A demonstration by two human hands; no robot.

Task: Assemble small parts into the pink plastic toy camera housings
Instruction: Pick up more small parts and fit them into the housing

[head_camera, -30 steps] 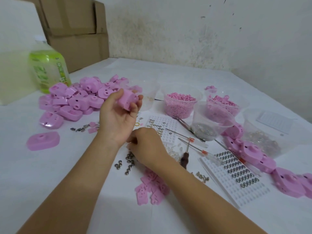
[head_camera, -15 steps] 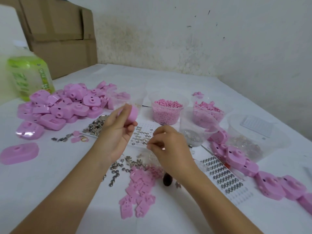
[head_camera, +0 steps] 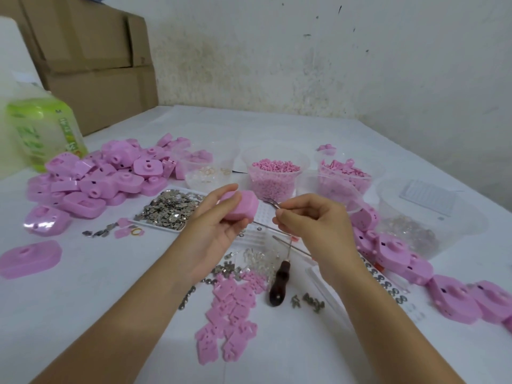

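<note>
Housing gripped in left hand; right hand pinches thin metal tool, tip beside housing.

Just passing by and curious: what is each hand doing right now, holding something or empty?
Left hand: grips a pink housing.
Right hand: pinches a thin metal tool.

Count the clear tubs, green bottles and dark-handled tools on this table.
Clear tubs: 5
Green bottle: 1
Dark-handled tool: 1
Total: 7
</note>
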